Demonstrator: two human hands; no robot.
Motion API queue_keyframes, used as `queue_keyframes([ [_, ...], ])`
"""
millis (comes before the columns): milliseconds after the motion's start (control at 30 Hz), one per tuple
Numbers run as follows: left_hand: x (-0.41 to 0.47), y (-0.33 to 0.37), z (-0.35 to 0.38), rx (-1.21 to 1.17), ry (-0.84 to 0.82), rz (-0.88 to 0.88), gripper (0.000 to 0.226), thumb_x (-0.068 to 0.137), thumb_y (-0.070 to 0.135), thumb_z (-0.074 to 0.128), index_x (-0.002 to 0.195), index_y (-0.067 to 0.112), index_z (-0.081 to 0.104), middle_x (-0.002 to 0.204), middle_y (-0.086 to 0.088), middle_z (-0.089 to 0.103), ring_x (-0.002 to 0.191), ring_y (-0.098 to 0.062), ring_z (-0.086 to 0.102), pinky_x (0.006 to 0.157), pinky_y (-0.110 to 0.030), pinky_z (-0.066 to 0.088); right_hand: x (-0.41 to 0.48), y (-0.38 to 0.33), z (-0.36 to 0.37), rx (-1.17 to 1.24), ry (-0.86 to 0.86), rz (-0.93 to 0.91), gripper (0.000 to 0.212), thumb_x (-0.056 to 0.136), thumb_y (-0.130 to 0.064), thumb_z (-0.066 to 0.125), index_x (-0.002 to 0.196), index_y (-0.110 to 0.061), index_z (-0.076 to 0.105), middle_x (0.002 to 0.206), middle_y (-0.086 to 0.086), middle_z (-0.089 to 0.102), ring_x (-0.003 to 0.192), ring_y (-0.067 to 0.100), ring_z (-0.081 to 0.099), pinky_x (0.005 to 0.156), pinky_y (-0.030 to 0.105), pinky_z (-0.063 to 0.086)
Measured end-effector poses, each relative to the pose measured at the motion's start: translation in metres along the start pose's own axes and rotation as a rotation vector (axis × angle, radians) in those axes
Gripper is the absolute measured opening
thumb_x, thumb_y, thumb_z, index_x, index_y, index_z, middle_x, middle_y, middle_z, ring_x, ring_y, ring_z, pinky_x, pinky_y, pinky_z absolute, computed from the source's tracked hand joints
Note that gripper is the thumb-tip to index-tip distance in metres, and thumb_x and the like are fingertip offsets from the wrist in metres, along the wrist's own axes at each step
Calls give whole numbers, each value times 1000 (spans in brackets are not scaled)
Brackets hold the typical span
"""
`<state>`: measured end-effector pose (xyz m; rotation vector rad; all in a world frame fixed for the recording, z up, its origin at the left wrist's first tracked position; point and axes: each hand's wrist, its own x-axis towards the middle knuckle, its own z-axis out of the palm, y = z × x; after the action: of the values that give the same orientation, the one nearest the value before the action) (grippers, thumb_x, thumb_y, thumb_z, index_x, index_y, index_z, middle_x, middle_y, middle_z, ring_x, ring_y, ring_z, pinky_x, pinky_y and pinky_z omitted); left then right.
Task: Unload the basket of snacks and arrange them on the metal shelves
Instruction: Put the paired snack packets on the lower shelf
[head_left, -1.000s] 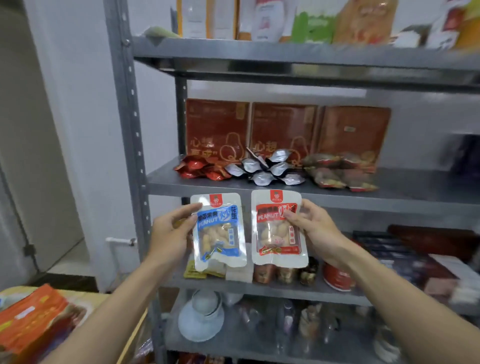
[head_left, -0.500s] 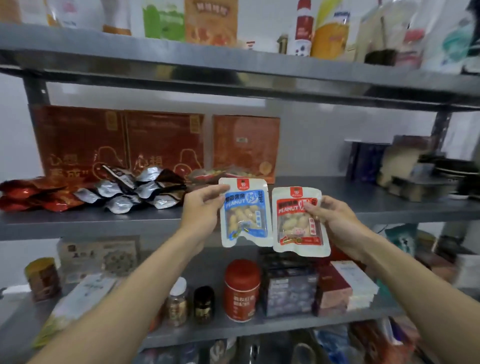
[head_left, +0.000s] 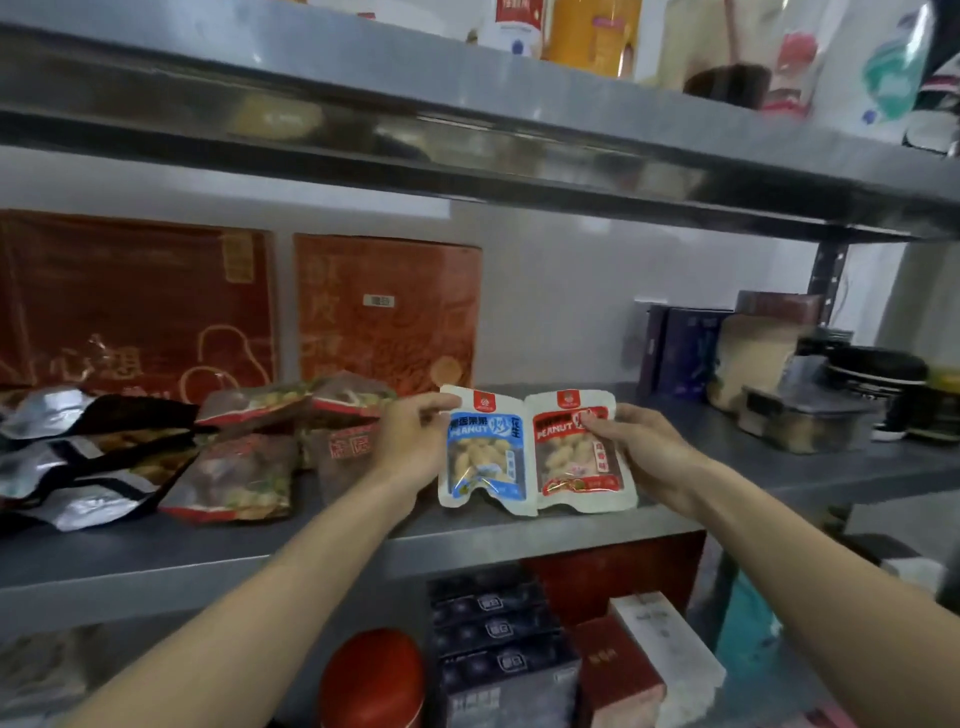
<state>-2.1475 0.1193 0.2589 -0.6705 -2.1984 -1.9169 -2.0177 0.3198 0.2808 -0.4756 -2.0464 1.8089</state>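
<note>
1. Grip, left: my left hand (head_left: 410, 441) pinches the blue peanut packet (head_left: 483, 460) at its upper left corner. Thumb is on the front, fingers are curled behind.
2. Grip, right: my right hand (head_left: 641, 449) pinches the red peanut packet (head_left: 574, 460) at its upper right edge. Thumb presses on the printed front, fingers are curled behind.
3. Position: the 2 packets are held side by side, faces toward me. Inner edges touch or slightly overlap; I cannot tell which.
4. Location: both are over the middle metal shelf (head_left: 519, 535), near its front lip. Lower edges look to be down on the shelf surface, but contact is not certain.
5. Left neighbours: brown snack packets (head_left: 234, 467) lie flat just beside my left hand. Silver-and-black foil packets (head_left: 67, 467) lie further left.
6. Back: 2 orange-red boxes (head_left: 387, 312) stand upright against the wall, behind the brown packets.
7. Right neighbours: dark boxes (head_left: 680, 348) and a clear lidded container (head_left: 800, 421) stand on the same shelf, well apart from the red packet.
</note>
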Motion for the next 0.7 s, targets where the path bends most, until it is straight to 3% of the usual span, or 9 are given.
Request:
queue_keyframes([
  [100, 10, -5, 16, 145, 22, 39, 31, 97, -2, 46, 112, 9, 71, 118, -3, 66, 107, -13, 57, 94, -25, 44, 25, 3, -5, -14, -82, 61, 22, 93, -17, 64, 112, -8, 62, 97, 15, 76, 88, 30, 74, 76, 42, 61],
  [267, 21, -14, 21, 375, 70, 32, 34, 94, -5, 44, 110, 8, 72, 117, -7, 68, 111, -21, 60, 97, -30, 46, 58, 8, -4, -33, -165, 89, 17, 93, -15, 66, 107, -6, 62, 87, 12, 77, 73, 22, 75, 58, 30, 60],
  [367, 24, -18, 13, 493, 58, -34, 35, 90, -6, 47, 109, 11, 71, 111, 1, 65, 107, -20, 61, 89, -28, 47, 71, 13, 4, -82, -204, 58, 17, 91, -17, 69, 103, -7, 62, 83, 9, 77, 73, 21, 75, 67, 34, 60],
  [467, 22, -17, 2, 601, 84, -60, 35, 87, -6, 52, 110, 12, 71, 106, -5, 70, 99, -20, 63, 79, -25, 46, 79, 19, 14, -144, -198, 2, 22, 88, -18, 73, 101, -2, 66, 79, 9, 77, 70, 21, 75, 76, 38, 60],
  [700, 15, -10, -5, 748, 10, 15, 25, 95, 7, 54, 111, 13, 72, 114, -8, 70, 102, -22, 64, 77, -22, 41, 81, 22, 25, -534, -50, -119, 42, 80, -45, 77, 92, -7, 64, 90, 8, 73, 75, 18, 69, 57, 26, 47],
])
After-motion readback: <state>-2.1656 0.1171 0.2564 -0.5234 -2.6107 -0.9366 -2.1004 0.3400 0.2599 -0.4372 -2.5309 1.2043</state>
